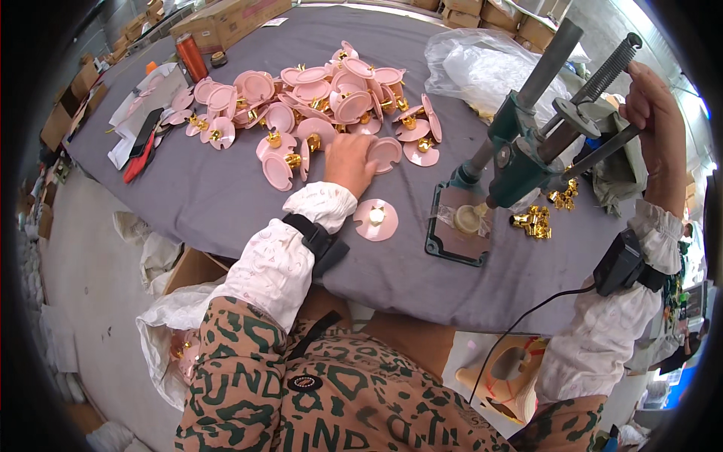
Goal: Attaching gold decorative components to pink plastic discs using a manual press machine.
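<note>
Our pink disc (386,153) is at the pile's near edge, touching our L hand (351,162); fingers bent, tips partly hidden, so can't tell if they pinch it. Behind: heap of pink discs w/ gold fittings (312,87). Nearer us, a shiny-centred disc (364,230) lies flat. Our R hand (657,102) is up at the green hand press (520,169), fingers curled by the lever end (629,135); grip unclear. Loose gold pcs (533,223) sit R of the press base. All on grey cloth (407,294), rumpled at the front. Far side: clear plastic bag (471,64), red cylinder (191,58), cardboard box (226,24). Rm: pale floor (90,248) to L, white sack (160,324) below the table edge, stacked cartons (461,15) in bkgd.
</note>
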A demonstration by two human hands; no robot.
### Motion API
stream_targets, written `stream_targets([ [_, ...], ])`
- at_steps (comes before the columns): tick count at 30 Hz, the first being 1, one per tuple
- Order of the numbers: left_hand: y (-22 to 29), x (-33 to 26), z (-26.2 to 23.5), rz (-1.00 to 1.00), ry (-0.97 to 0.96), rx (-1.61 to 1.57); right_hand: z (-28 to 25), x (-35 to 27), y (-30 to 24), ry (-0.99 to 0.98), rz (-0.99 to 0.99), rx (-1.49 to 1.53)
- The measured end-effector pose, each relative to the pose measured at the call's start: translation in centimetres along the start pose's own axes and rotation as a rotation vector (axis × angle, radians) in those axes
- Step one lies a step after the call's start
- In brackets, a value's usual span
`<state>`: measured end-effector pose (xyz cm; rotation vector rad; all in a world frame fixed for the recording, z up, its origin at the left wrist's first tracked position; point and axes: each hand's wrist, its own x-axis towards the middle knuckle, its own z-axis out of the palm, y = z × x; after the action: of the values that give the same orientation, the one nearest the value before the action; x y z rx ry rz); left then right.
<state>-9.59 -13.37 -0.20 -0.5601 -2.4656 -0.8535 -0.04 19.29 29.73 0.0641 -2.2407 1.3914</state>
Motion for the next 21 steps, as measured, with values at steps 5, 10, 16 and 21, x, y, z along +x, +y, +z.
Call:
stream_targets([
  [5, 0.0, -2.1, -1.0, 0.384, -0.135, -0.017, -0.7, -1.2, 0.0, -0.025, -0.052, -0.032],
  [10, 0.3, -1.9, -1.5, 0.258, -0.273, -0.208, -0.8, -1.7, 0.0, -0.006, -0.091, -0.055],
  [16, 5.3, 0.2, -0.1, -0.034, -0.476, -0.422, -0.9, -1.3, 0.2, -0.043, -0.071, -0.023],
  [21, 11.8, 0.0, 1.6, 0.115, -0.609, -0.55, 3.3, -2.1, -2.5, 0.222, -0.013, -0.023],
])
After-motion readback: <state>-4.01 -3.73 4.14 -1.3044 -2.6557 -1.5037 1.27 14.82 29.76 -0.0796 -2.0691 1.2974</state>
